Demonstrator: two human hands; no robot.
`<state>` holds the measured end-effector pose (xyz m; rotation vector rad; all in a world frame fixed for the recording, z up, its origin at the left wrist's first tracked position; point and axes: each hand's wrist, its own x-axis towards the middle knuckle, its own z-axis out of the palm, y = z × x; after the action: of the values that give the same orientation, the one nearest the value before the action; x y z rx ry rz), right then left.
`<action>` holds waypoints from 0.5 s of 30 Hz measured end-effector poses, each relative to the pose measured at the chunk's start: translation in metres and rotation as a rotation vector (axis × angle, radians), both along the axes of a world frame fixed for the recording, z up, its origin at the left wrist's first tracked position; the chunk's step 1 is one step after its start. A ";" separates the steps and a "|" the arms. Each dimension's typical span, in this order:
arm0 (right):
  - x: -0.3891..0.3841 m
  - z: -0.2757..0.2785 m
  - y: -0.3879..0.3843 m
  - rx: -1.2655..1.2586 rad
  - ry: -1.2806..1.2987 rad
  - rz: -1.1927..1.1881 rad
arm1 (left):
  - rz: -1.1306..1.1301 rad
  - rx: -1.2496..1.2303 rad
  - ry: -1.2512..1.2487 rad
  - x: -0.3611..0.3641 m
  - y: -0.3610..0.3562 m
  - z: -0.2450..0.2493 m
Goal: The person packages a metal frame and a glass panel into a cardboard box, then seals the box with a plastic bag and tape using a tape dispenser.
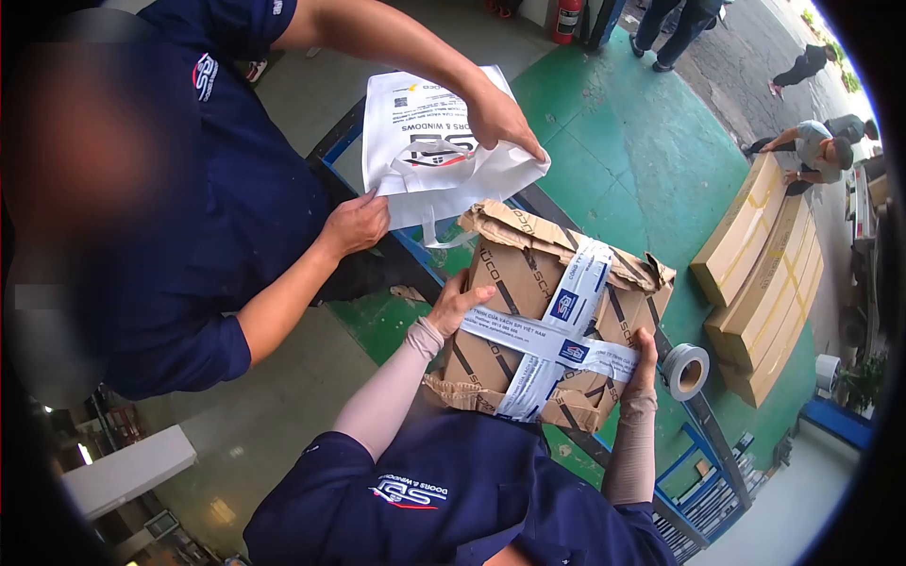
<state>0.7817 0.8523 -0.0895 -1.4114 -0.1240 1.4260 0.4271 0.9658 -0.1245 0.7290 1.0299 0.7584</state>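
A flat box-shaped parcel point(514, 274) in brown printed paper is held in front of my chest. White and blue printed tape crosses over it, and its paper edges are crumpled and torn. My left hand point(460, 300) grips the parcel's left side, thumb on top. On the opposite side, my right hand point(645, 360) clasps the edge near the end of a tape strip. Just beyond the parcel, a co-worker's two hands point(505, 118) hold a white printed carrier bag point(401, 118) by its rim, its handles hanging toward me.
A roll of tape point(674, 363) sits on a dark metal frame point(708, 424) right of my right hand. Long cartons point(769, 274) lie on the green floor point(604, 141). Other people point(816, 151) stand farther off, and a red fire extinguisher point(566, 21) is at the top.
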 end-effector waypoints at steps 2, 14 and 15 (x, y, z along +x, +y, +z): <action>0.007 0.025 0.015 -0.023 -0.039 0.038 | 0.059 -0.018 -0.021 0.004 -0.012 0.005; 0.002 0.052 0.049 -0.101 0.052 0.280 | 0.250 -0.051 0.085 -0.010 -0.045 0.019; 0.000 0.054 0.052 -0.108 0.045 0.291 | 0.247 -0.071 0.065 -0.011 -0.044 0.020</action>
<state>0.7815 0.9044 -0.0355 -1.4930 -0.2343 1.7245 0.4163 0.9217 -0.1048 0.5745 1.2148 0.9097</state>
